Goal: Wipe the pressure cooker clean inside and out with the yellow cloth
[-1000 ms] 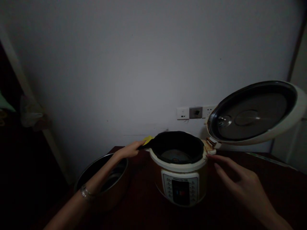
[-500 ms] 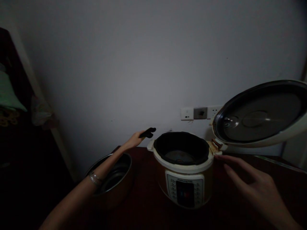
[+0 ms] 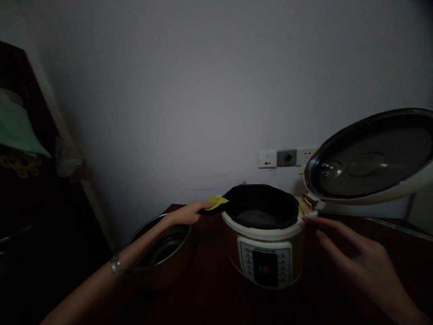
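A white and gold rice cooker stands on a dark wooden table with its lid swung open to the right. My left hand holds a yellow and black sponge against the cooker's left rim. My right hand has its fingers stretched out, with the fingertips at the cooker's right rim beside the hinge. The cavity looks dark, with a metal plate at its bottom.
A steel inner pot sits on the table left of the cooker, under my left forearm. Wall sockets are behind the cooker. Dark shelving with a green cloth stands at the far left.
My left hand lifted the sponge off the rim and up toward the wall, then brought it back down to the cooker's left rim. My right hand stayed at the right rim.
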`<state>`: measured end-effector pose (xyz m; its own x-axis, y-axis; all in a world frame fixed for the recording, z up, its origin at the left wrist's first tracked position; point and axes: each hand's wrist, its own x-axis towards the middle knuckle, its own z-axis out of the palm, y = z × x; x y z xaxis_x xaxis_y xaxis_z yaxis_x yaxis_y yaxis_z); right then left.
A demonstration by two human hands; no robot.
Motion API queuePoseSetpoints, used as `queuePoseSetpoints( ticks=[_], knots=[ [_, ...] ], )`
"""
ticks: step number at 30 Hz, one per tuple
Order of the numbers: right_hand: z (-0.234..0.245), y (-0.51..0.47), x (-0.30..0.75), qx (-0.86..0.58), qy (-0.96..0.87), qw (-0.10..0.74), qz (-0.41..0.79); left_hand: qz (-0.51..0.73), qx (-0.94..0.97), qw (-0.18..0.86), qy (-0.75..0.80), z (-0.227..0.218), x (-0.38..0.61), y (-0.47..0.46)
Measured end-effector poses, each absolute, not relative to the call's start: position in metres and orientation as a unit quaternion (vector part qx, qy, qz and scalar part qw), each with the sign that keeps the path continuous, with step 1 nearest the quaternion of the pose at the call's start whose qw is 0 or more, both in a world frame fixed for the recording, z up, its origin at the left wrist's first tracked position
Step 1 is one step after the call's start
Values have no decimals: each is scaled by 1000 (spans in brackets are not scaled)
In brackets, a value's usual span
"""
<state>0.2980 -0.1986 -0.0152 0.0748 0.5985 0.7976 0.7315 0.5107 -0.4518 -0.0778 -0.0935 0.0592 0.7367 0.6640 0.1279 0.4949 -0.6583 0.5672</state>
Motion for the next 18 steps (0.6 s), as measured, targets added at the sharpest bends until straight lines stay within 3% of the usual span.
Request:
queuePoseSetpoints(
  ticks=[5, 10, 18],
  knots=[
    [-13, -201, 299, -490, -676, 547, -68, 278, 753, 404, 438, 68, -100, -72],
    [-13, -200, 300, -489, -682, 540, -63, 433, 642, 359, 521, 70, -89, -29],
    [-17, -197, 294, -471, -699, 535, -62, 196, 787, 324, 487, 53, -54, -26]
  ],
)
